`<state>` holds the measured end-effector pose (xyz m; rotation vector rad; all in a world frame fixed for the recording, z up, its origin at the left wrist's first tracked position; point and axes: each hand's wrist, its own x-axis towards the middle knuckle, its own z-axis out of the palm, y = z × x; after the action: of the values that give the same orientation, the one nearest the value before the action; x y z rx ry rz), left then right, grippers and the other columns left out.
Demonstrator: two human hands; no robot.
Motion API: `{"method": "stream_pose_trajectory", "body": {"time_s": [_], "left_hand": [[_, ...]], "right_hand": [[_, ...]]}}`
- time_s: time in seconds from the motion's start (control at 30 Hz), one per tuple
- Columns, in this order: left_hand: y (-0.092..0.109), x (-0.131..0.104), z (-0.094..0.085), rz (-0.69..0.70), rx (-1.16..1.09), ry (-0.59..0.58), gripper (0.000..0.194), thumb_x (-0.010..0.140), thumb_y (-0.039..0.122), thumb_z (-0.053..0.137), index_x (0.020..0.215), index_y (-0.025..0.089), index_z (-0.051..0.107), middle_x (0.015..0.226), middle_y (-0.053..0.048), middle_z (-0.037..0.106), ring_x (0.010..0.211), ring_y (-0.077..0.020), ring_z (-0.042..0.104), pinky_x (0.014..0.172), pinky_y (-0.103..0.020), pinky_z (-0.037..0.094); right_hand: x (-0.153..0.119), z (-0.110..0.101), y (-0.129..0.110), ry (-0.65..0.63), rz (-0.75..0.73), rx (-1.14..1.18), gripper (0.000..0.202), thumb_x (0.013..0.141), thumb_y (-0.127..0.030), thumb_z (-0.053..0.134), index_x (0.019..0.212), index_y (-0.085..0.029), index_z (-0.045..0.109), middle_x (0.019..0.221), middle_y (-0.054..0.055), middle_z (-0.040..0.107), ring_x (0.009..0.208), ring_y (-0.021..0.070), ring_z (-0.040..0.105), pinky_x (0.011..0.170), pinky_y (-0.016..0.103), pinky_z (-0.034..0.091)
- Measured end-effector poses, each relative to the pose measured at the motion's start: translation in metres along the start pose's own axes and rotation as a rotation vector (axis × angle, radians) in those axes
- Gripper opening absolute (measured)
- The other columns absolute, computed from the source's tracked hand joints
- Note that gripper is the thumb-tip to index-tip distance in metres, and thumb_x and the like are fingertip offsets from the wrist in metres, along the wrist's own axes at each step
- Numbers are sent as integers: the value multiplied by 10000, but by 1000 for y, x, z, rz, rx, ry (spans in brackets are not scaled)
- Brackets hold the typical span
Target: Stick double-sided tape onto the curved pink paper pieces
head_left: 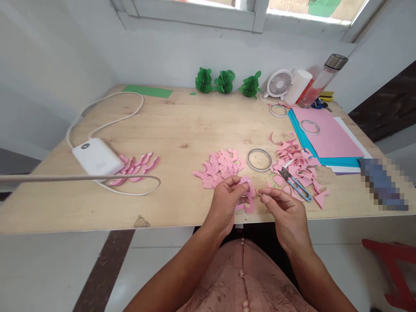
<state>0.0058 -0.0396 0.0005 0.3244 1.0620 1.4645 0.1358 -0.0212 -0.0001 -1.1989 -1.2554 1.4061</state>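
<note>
My left hand [229, 199] pinches a wavy pink paper cutout [248, 197] near the table's front edge. Just right of it, my right hand [282, 210] has thumb and fingertips pressed together; whatever is between them is too small to make out. Behind my left hand lies a pile of similar pink cutouts [217, 167]. A roll of tape [259, 160] lies flat beyond the gap between my hands. Past my right hand, blue-handled thread snips [296, 185] rest on a heap of pink paper scraps [295, 158].
At left, a white power bank [97, 157] with a looping cable sits against several pink strips [143, 164]. Green paper shapes [224, 82], a small fan [280, 83] and a bottle [321, 82] line the back. Pink sheets [341, 134] are stacked at right, beside a blurred patch.
</note>
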Motion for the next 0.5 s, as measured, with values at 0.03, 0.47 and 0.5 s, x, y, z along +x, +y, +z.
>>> {"method": "stream_pose_trajectory", "body": {"time_s": [0.03, 0.47, 0.5], "left_hand": [[0, -1, 0, -6, 4, -4, 126, 701, 201, 679, 726, 132, 576, 625, -5, 611, 562, -105, 569, 520, -199, 431], [1, -2, -1, -5, -3, 3, 106, 705, 191, 664, 717, 136, 574, 639, 0, 596, 561, -97, 552, 526, -200, 419], [1, -2, 0, -5, -2, -1, 104, 706, 192, 663, 719, 137, 576, 643, -1, 598, 562, -97, 552, 529, -201, 419]], "right_hand": [[0, 0, 0, 8, -14, -10, 105, 712, -233, 726, 811, -261, 749, 810, 1, 742, 779, 157, 655, 745, 292, 512], [6, -1, 13, 82, -14, 108, 142, 662, -218, 757, 800, -244, 732, 764, -2, 714, 726, 142, 617, 688, 277, 472], [6, 0, 13, 88, -16, 115, 157, 655, -214, 761, 805, -243, 727, 764, -4, 710, 723, 141, 615, 684, 276, 471]]}}
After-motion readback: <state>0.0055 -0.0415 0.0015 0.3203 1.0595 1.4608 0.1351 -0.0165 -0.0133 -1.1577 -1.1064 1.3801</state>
